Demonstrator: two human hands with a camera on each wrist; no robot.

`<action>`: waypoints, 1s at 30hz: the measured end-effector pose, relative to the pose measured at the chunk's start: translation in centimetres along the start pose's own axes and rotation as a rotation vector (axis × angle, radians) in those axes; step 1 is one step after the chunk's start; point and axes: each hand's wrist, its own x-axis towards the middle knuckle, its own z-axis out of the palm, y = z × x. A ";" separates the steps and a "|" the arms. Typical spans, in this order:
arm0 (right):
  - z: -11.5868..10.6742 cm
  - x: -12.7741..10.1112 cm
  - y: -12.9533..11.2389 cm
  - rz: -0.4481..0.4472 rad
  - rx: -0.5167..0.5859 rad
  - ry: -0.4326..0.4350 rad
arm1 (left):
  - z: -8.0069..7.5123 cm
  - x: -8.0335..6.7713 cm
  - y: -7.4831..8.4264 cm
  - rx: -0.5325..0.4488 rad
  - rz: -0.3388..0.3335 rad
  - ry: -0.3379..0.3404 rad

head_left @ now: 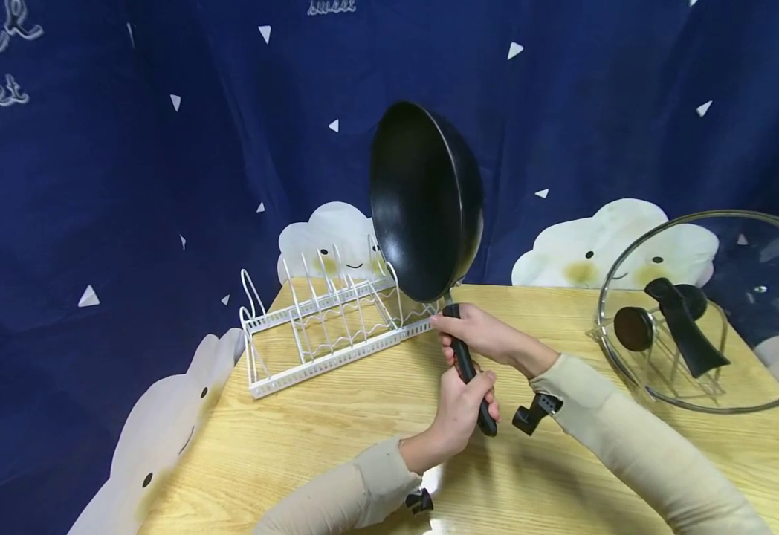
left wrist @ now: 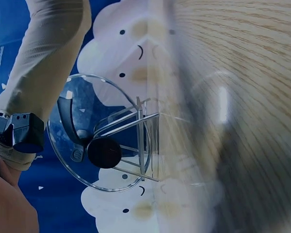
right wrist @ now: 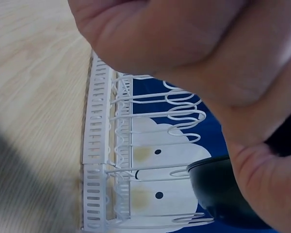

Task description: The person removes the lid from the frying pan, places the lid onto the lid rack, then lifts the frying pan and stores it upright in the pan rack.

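Observation:
A black wok (head_left: 423, 200) stands up on its edge above the wooden table (head_left: 336, 453), its inside facing left. Both hands hold its black handle (head_left: 464, 364). My right hand (head_left: 476, 331) grips the handle near the bowl. My left hand (head_left: 459, 409) grips the handle's lower end. The wok's rim is close to the right end of a white wire rack (head_left: 322, 327). In the right wrist view my right hand (right wrist: 194, 53) fills the top, with the wok (right wrist: 223, 194) beside the rack (right wrist: 111, 160).
A glass lid (head_left: 710, 312) with a black knob leans on a wire stand at the table's right side; the left wrist view shows the lid (left wrist: 94, 145) too. A blue cloth with white clouds (head_left: 95, 186) hangs behind the table.

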 end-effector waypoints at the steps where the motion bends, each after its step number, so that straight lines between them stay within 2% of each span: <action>1: 0.0 0.1 0.0 0.005 -0.007 0.002 | 0.0 0.0 0.0 -0.011 -0.001 0.002; 8: 0.2 0.3 0.0 0.031 -0.056 -0.013 | -0.1 -0.3 0.1 -0.109 -0.015 -0.019; 15: 0.2 0.7 -0.4 0.030 -0.128 -0.017 | 0.0 -0.4 0.6 -0.139 -0.020 -0.011; 23: 0.6 1.1 -0.5 0.080 -0.163 -0.024 | -0.6 -0.6 0.7 -0.174 -0.065 -0.028; 30: 1.1 1.8 0.2 0.120 -0.175 -0.028 | -1.2 -0.8 0.2 -0.196 -0.095 0.018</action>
